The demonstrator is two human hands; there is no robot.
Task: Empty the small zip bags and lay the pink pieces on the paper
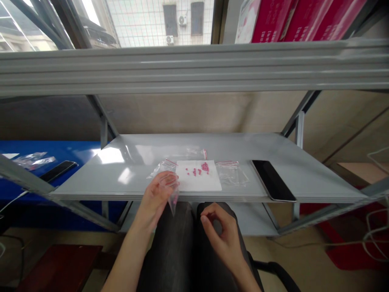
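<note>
My left hand (pixel 156 196) pinches a small clear zip bag (pixel 174 199) near the shelf's front edge. The bag hangs with one corner down, and a little pink shows inside it. Over my right thigh, my right hand (pixel 223 233) is curled with thumb and forefinger drawn together; anything between them is too small to make out. On the grey shelf (pixel 146 184), a white sheet of paper (pixel 188 184) carries small pink beads (pixel 205 166), several in a cluster and others scattered to its left.
Clear zip bags (pixel 232 173) lie right of the paper, with another bag (pixel 162 166) to its left and one behind. A black phone (pixel 272 180) rests at the shelf's right. A grey beam (pixel 194 69) crosses above. The blue table (pixel 18 182) at left holds another phone (pixel 59 170).
</note>
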